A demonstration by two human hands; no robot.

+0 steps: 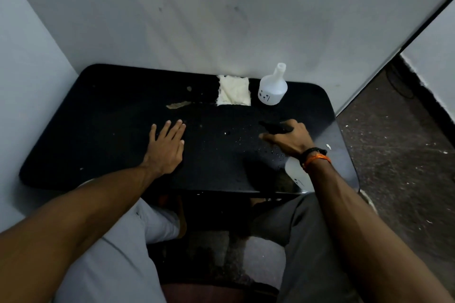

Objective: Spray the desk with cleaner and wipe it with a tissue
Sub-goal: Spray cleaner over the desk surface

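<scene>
The black desk (103, 130) fills the middle of the view. My right hand (289, 139) is closed around the black trigger head of a spray bottle (296, 176), whose white body shows beneath my wrist; the nozzle points left over the desk. Small droplets (270, 151) dot the surface near that hand. My left hand (167, 145) lies flat on the desk with its fingers spread and nothing in it. A folded white tissue (234, 91) lies at the back edge by the wall, apart from both hands.
A second white bottle (272, 88) with an uncapped neck stands right of the tissue. A pale smear (177, 105) marks the desk left of the tissue. Walls close in behind and on the left; dark floor (398, 142) lies to the right.
</scene>
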